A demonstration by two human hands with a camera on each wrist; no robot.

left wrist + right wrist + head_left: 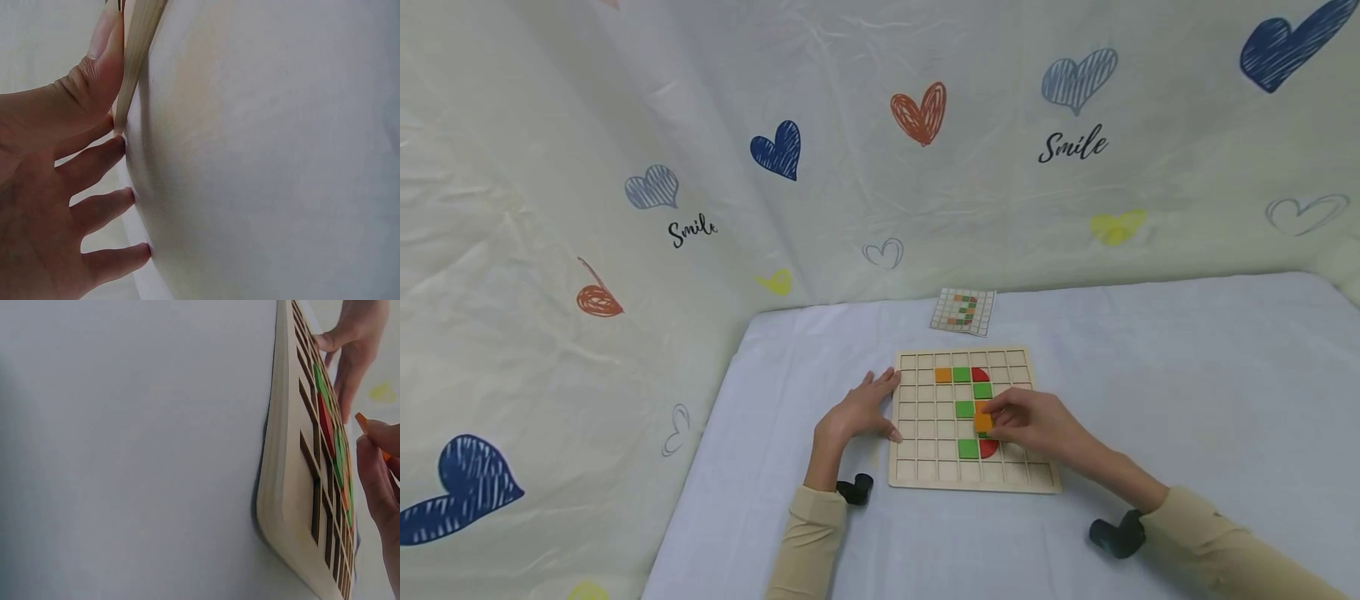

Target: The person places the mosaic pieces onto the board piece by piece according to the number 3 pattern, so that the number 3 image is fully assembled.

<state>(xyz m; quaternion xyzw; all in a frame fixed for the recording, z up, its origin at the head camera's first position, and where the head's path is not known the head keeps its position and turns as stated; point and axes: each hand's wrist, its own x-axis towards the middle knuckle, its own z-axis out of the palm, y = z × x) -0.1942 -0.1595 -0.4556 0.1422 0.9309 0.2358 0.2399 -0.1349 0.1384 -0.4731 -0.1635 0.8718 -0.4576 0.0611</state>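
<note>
A wooden grid board lies on the white-covered table. My left hand rests at its left edge with fingers spread; in the left wrist view the thumb touches the board's side. Between thumb and fingers, my right hand pinches an orange square tile above the grid, right of the middle. The right wrist view shows this orange tile raised off the board. Set in the grid are an orange tile, several green tiles and two rounded red tiles. The held tile and fingers partly hide tiles below.
Behind the board lies a pattern card printed with a similar coloured grid. Dark devices are worn at both wrists. A pale cloth with printed hearts hangs behind and left of the table.
</note>
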